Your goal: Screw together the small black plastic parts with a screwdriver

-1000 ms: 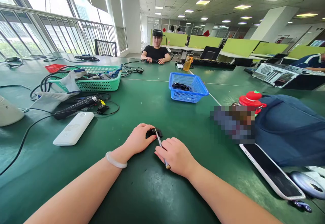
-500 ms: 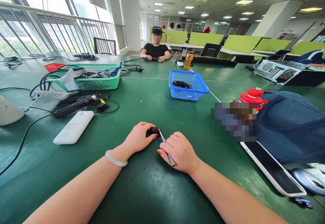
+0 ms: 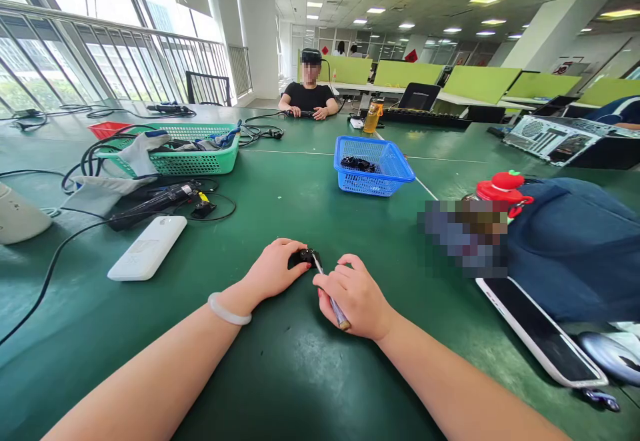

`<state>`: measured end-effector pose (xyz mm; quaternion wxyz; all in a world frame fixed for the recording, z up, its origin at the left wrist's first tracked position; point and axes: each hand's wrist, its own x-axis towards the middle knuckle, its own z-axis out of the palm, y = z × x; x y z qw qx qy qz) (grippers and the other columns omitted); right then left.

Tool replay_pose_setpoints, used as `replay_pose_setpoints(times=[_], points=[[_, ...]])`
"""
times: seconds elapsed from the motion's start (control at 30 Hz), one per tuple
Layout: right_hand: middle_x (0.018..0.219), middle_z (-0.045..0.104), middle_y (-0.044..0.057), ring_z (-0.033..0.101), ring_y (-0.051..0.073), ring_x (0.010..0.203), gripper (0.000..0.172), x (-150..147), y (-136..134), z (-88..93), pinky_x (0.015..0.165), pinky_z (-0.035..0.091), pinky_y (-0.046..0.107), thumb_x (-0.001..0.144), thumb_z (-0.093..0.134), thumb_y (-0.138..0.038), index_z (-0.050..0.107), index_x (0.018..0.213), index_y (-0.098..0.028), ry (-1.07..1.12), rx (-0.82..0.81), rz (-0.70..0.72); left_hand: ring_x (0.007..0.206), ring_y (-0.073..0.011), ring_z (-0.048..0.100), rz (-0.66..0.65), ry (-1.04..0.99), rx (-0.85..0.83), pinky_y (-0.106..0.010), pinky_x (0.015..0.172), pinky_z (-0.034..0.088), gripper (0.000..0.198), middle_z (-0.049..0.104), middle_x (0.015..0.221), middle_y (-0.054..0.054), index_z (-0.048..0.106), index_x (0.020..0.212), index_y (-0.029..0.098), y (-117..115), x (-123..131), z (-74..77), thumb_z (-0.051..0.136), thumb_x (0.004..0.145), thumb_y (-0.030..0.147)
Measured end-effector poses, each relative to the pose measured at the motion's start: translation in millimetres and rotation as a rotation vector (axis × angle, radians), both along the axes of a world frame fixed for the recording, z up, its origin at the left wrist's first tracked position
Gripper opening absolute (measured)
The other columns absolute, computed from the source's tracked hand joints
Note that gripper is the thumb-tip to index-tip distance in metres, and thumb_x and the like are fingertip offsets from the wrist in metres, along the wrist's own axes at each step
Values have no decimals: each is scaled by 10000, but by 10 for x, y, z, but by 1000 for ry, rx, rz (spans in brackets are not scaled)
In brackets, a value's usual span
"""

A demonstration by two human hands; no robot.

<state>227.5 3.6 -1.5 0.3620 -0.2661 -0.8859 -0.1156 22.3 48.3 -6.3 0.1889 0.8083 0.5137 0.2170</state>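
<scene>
While the left hand [image 3: 275, 271] pinches a small black part [image 3: 307, 256] on the green table [image 3: 260, 208], the right hand [image 3: 357, 301] pinches a slim tool [image 3: 340, 316], tip at the part; part probably light, stiff, smooth; best held by its sides.

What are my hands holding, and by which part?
Left hand: small black object, by its left side. Right hand: slim, silver-shafted metal tool, around its middle.

The left forearm [image 3: 165, 354] and right forearm [image 3: 450, 374], both bare, angle inward from the lower corners. The left grip [image 3: 274, 269] is low, thumb and forefinger curved into a pinch; the right grip [image 3: 356, 300] is curled, knuckles up, thumb beneath the forefinger.
</scene>
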Motion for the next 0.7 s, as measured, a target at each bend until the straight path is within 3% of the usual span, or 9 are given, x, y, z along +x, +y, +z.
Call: replay_pose_setpoints(times=[0.17,0.37,0.7], points=[[645,596,-23,481,130,578,163,10,44,-42,900,405,375,857,484,-101,595,949,-178,11,-39,-51,1197,-262,539,-27,11,-6,-427,1035,444,338,672,1220,-52,654,1162,237,8,-12,3,585,867,389],[595,552,-36,461,132,567,148,18,-1,-18,855,416,373,812,505,-89,588,894,-181,37,30,38,1181,-262,554,-30,-2,17,-436,1032,451,311,684,1194,-64,661,1133,225,-4,1,2,593,864,364],[599,514,-37,443,135,592,175,4,16,-40,889,390,371,853,489,-100,632,921,-175,-62,11,-5,1164,-257,563,-34,-20,2,-425,1031,451,327,691,1184,-58,669,1141,228,26,-5,-9,631,838,343]])
